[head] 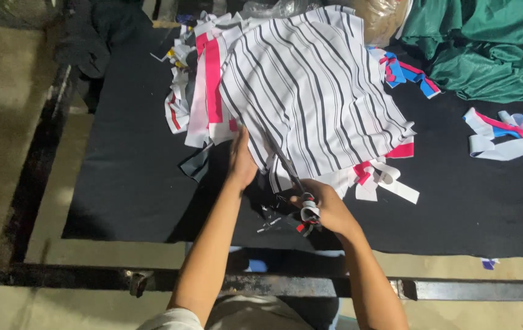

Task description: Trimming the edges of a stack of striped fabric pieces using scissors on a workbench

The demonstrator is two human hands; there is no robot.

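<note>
Gripping a pair of scissors (292,177), the right hand (329,211) closes around the wrapped handles near the front edge of the table, with the blades running up and to the left into the lower edge of the striped cloth (310,85). The left hand (241,160) lies flat just beside the blades, fingers pressed on the hem of that same cloth, so it holds the fabric down rather than grasping anything.

The striped cloth, white with thin dark lines, sits on top of a heap in the middle of a black mat (127,183) that covers the table. Under it, pink and white strips (211,85) stick out on the left, and more pink and white offcuts (384,177) spill out at the lower right, close to the right hand. Small dark scraps (270,217) lie between the two wrists.

Well apart to the right rests a loose bundle of white, blue and pink bands (506,131). A green cloth (488,43) is piled in the far right corner. A dark metal frame (59,278) borders the table at the front and left.
</note>
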